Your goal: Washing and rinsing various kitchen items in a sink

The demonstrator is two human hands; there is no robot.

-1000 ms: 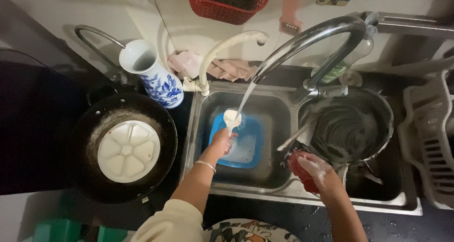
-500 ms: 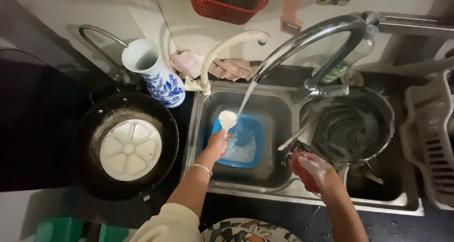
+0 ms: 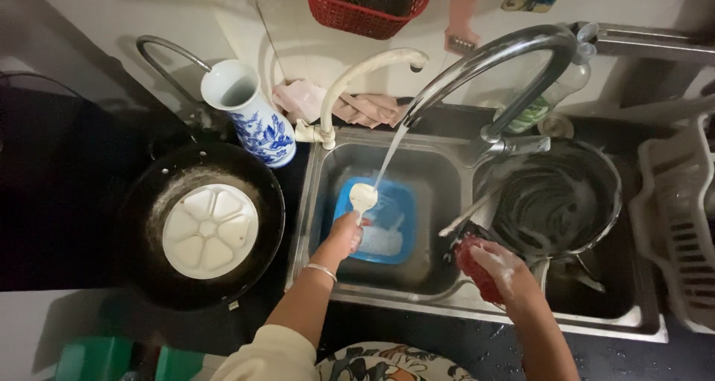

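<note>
While water runs from the tap [image 3: 484, 61], the left hand [image 3: 344, 236] grips a white spoon [image 3: 363, 198] under the stream, above a blue tub [image 3: 391, 206] in the sink [image 3: 439, 165]. The right hand [image 3: 500, 271] clenches a red sponge [image 3: 472, 267] beside a soapy wok [image 3: 558, 195].

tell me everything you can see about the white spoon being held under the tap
The white spoon is a pale, smooth ladle-like spoon, probably plastic or ceramic. Its rounded bowl faces up, directly under the stream of water from the metal tap. The handle runs down into the left hand, which grips it over the left sink basin, above a blue tub. Most of the handle is hidden by the fingers.
</note>
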